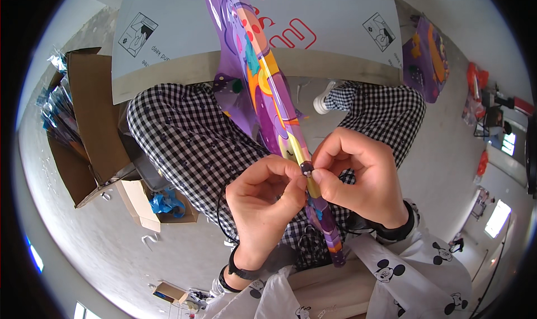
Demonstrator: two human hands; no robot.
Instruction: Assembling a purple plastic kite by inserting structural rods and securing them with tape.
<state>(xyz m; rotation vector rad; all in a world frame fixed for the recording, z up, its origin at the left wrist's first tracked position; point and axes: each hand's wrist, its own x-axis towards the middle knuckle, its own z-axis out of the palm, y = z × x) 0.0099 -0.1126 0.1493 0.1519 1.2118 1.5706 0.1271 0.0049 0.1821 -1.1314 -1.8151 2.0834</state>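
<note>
Hands meet over checked knees: left hand (pixel 262 193) and right hand (pixel 358 176) pinch a long shiny purple and orange plastic strip (pixel 268 78). Brown cardboard box (pixel 92 123) sits left; white sheet (pixel 168 28) with red print lies ahead.

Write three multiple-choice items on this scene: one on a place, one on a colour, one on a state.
1. Where is the open cardboard box?
A. to the person's left
B. to the right
C. on the lap

2. Main colour of the long printed strip?
A. green
B. purple
C. white

3. How do the hands meet the strip?
A. both pinch it
B. only one touches it
C. neither touches it

Key: 1 A, it lies at the picture's left. 2 B, purple with orange patches. 3 A, the left hand and right hand pinch it with their fingers at one spot.
</note>
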